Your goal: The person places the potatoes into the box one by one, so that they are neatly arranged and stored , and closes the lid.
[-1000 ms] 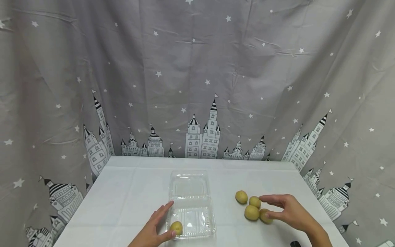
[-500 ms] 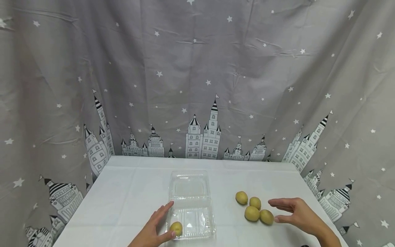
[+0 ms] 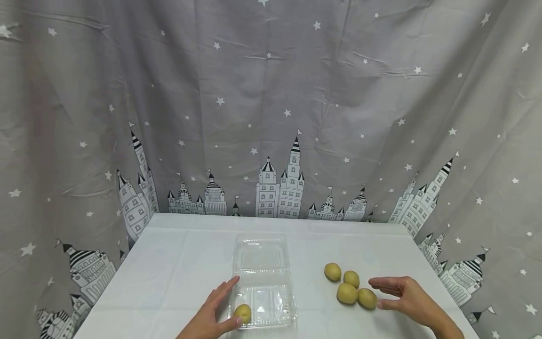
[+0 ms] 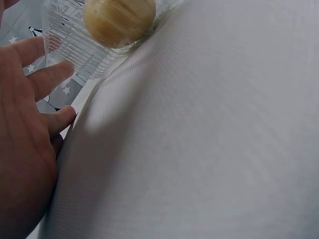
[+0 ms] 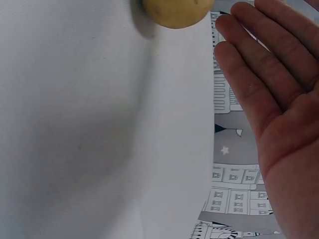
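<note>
A clear plastic clamshell box [image 3: 276, 301] lies unfolded on the white table, with one small potato [image 3: 243, 313] in the front left corner of its near half. My left hand [image 3: 210, 310] rests along the left side of the box, fingers stretched out and thumb by the potato's front. In the left wrist view that potato [image 4: 119, 20] sits inside the ribbed clear wall, beyond my spread fingers [image 4: 50, 79]. To the right, several loose potatoes [image 3: 347, 293] lie grouped together. My right hand [image 3: 404, 299] is just right of the nearest one [image 3: 367, 298], fingers straight and thumb apart, holding nothing.
The lid half [image 3: 260, 253] of the box lies flat behind its base. White cloth covers the table [image 3: 190, 254], and a grey curtain [image 3: 271, 94] printed with stars and castles hangs behind and at both sides.
My right hand has drawn back to the right, away from the front right potato that it had reached over. The left hand and the box have stayed in place.
</note>
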`<control>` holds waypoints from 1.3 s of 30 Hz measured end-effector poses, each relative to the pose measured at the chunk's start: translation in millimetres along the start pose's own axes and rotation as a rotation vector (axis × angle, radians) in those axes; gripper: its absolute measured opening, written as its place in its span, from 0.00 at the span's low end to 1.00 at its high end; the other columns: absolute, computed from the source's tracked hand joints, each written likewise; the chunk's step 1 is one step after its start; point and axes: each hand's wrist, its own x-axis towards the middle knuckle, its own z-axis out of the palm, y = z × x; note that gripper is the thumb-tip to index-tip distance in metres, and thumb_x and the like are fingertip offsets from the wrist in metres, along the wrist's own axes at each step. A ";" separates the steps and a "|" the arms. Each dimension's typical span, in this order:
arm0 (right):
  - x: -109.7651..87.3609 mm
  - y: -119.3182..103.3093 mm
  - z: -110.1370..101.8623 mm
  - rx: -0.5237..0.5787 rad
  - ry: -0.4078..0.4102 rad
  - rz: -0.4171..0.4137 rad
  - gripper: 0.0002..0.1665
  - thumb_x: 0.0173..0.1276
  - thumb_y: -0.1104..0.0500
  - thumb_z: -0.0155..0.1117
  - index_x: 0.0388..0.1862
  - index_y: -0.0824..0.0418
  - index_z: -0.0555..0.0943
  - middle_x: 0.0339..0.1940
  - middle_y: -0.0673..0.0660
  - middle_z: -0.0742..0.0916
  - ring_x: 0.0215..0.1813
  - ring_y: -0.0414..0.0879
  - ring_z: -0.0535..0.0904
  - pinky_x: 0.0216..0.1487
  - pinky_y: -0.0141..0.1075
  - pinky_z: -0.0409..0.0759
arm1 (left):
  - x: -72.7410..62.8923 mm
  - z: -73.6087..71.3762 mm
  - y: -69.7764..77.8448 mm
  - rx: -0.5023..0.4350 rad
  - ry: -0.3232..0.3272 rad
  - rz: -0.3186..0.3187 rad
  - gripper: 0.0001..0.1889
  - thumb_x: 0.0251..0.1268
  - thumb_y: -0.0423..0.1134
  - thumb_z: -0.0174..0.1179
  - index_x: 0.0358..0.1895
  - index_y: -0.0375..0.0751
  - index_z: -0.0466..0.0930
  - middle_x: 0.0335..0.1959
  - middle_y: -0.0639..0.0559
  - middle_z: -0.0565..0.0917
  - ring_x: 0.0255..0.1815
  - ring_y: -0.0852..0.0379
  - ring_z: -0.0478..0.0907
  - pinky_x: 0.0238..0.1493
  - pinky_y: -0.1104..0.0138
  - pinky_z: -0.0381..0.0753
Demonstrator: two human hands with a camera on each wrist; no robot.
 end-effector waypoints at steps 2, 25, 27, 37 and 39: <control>0.2 2.7 1.4 0.004 0.005 -0.005 0.32 0.71 0.60 0.80 0.68 0.76 0.82 0.66 0.78 0.86 0.63 0.28 0.85 0.63 0.28 0.86 | 0.1 0.1 -0.4 0.004 -0.001 0.007 0.49 0.65 0.53 0.77 0.87 0.60 0.63 0.89 0.32 0.59 0.86 0.13 0.43 0.71 0.13 0.55; 5.3 30.1 24.4 0.012 0.065 -0.037 0.30 0.70 0.61 0.80 0.66 0.74 0.84 0.64 0.74 0.88 0.61 0.24 0.84 0.60 0.23 0.84 | 0.2 0.2 -0.6 0.008 0.005 0.035 0.49 0.65 0.53 0.77 0.88 0.59 0.63 0.89 0.32 0.59 0.86 0.13 0.45 0.70 0.12 0.55; 5.6 31.4 25.3 -0.002 0.072 -0.030 0.30 0.70 0.61 0.81 0.66 0.74 0.84 0.63 0.73 0.89 0.60 0.24 0.84 0.59 0.23 0.85 | 0.4 0.2 -1.0 0.007 0.003 0.033 0.49 0.65 0.53 0.77 0.88 0.59 0.63 0.89 0.31 0.58 0.86 0.13 0.44 0.69 0.12 0.55; 7.0 32.9 26.8 -0.005 0.070 0.023 0.30 0.69 0.59 0.81 0.65 0.73 0.85 0.63 0.72 0.90 0.58 0.24 0.85 0.57 0.23 0.86 | 1.5 0.0 -2.1 0.011 -0.007 0.012 0.49 0.65 0.54 0.77 0.88 0.59 0.63 0.88 0.28 0.57 0.84 0.08 0.41 0.67 0.10 0.53; 7.9 33.2 26.5 -0.007 0.071 0.037 0.30 0.69 0.58 0.82 0.65 0.73 0.85 0.63 0.72 0.90 0.58 0.24 0.85 0.57 0.22 0.85 | 1.2 -0.2 -1.2 0.011 -0.007 0.009 0.49 0.65 0.54 0.77 0.88 0.59 0.63 0.88 0.28 0.57 0.84 0.08 0.41 0.67 0.10 0.53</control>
